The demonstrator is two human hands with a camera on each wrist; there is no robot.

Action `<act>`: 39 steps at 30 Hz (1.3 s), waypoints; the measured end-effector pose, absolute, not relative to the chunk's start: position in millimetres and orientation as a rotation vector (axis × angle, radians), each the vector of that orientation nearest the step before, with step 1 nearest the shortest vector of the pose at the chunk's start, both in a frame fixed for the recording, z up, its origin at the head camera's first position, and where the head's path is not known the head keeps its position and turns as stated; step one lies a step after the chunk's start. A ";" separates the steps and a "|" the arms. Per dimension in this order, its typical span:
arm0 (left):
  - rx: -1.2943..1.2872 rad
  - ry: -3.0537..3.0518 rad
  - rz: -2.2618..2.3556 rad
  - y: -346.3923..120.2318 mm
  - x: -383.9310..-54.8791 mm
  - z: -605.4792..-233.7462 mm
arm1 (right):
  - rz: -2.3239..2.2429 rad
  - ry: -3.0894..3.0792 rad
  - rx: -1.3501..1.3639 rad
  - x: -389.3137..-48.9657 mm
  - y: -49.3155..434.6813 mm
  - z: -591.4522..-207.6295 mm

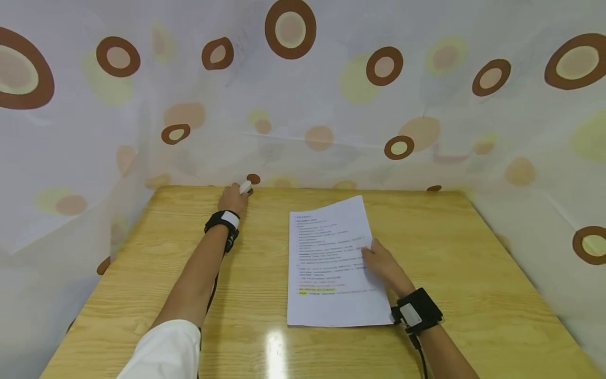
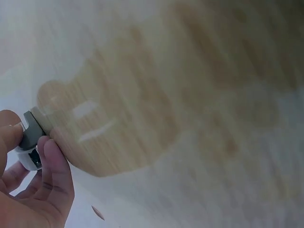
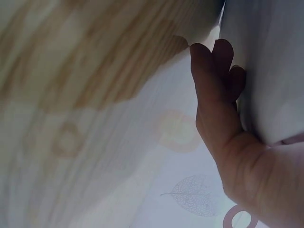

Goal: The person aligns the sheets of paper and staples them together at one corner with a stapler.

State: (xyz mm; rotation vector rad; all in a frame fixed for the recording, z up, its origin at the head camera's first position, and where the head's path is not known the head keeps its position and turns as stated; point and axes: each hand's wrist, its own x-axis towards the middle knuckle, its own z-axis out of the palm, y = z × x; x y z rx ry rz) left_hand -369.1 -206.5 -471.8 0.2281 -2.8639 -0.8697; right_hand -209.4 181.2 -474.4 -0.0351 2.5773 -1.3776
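At the table's far left edge my left hand (image 1: 233,199) holds a small white and dark grey stapler (image 1: 245,187). In the left wrist view the thumb and fingers pinch the stapler (image 2: 33,130) from both sides. My right hand (image 1: 382,263) grips the printed paper (image 1: 326,310) by its right edge, thumb on the front and the other fingers hidden behind it. Lines of small print, two of them highlighted yellow, cover the sheet, which is tilted up on the right. The right wrist view shows the fingers of the right hand (image 3: 228,114) beside the pale paper (image 3: 270,71).
A light wooden table (image 1: 255,263) lies under both arms. Behind it and at the sides hangs a white covering (image 1: 303,95) with brown and yellow circles. Each wrist wears a black strap with a cable, the right one (image 1: 421,310) close to the paper's lower corner.
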 end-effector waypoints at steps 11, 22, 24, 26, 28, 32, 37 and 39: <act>0.063 -2.880 -0.863 -203.8 -352.9 -467.2 | -1.343 2.569 -0.043 -211.8 176.8 -471.9; -0.218 -2.947 -0.724 -182.8 -327.4 -467.8 | -1.381 2.538 -0.079 -207.6 172.8 -466.6; -0.232 -2.957 -0.719 -180.5 -322.3 -468.2 | -1.394 2.529 -0.093 -207.4 171.6 -467.5; -0.240 -2.961 -0.719 -177.4 -318.7 -468.1 | -1.401 2.527 -0.106 -208.2 171.5 -468.1; -0.244 -2.962 -0.718 -174.4 -315.0 -467.4 | -1.412 2.526 -0.122 -209.1 171.8 -468.7; -0.286 -2.953 -0.721 -166.7 -307.3 -465.6 | -1.439 2.520 -0.144 -209.9 172.0 -469.7; -0.336 -2.935 -0.746 -158.7 -300.2 -468.0 | -1.445 2.530 -0.111 -209.6 171.9 -470.3; -0.339 -2.924 -0.752 -157.0 -297.8 -469.8 | -1.440 2.536 -0.085 -209.6 171.5 -470.8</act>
